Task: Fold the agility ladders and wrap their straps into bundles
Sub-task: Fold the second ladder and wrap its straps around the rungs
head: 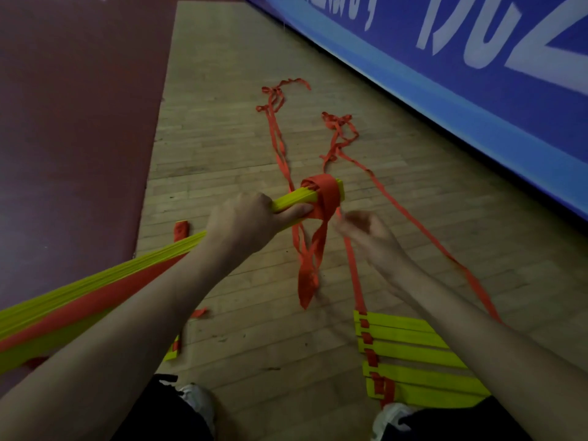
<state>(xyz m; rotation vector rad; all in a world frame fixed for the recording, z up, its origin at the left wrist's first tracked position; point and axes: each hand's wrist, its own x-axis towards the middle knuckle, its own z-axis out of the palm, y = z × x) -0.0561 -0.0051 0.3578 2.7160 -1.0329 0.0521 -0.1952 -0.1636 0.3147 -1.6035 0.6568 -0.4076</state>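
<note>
My left hand (245, 222) grips a stacked bundle of yellow ladder rungs (292, 200) that runs from the lower left up to the middle. Red strap (324, 194) is wound several times round the bundle's far end, and a loose loop of strap (310, 265) hangs from it toward the floor. My right hand (366, 230) is blurred just right of the wrap, fingers curled, close to a red strap; whether it holds the strap is unclear. A second ladder's yellow rungs (413, 361) lie flat on the floor at the lower right, with red straps (413, 218) trailing away.
Tangled red strap ends (275, 97) lie farther off on the wooden floor (222, 122). A blue padded wall (477, 74) with white lettering borders the right side. Dark red flooring (73, 122) lies to the left. My shoes (197, 399) show at the bottom edge.
</note>
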